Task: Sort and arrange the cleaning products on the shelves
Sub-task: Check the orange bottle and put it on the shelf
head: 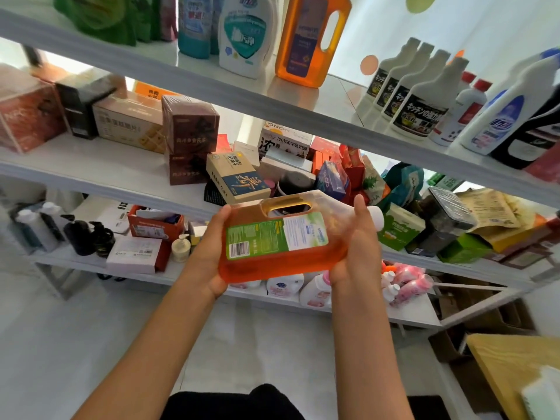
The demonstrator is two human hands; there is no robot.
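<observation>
Held item: a clear plastic jug of orange liquid with a built-in handle, white cap and green-and-white label (281, 237), lying on its side in front of the shelves, cap pointing right, barcode facing the camera.
Left hand: the left hand (209, 253) cups the jug's base end, palm against the bottom, thumb along the upper edge, fingers wrapped behind it.
Right hand: the right hand (356, 250) grasps the jug's neck end, thumb pointing up beside the shoulder, fingers curled under and behind; the cap sticks out past it.
Where the jug is: in the air between both hands, level with the middle white shelf board (100, 174), touching no shelf.
Top shelf: a matching tall orange jug with a purple label (309, 40) stands upright beside a white detergent bottle with a teal label (245, 34); to the right, well apart, a row of white spray-type bottles with black labels (415, 95), then a white bottle with a blue label (503, 113).
Middle shelf: brown and red cardboard boxes (188, 128) on the left, a tilted cream-and-blue box (236, 177) just behind the jug, mixed packets and bags to the right.
Lower shelf: dark pump bottles (88, 234) at the left, a small cream pump bottle (181, 247), white-and-pink bottles (315, 291) beneath the jug.
Lower right: a yellow wooden tabletop corner (512, 368).
</observation>
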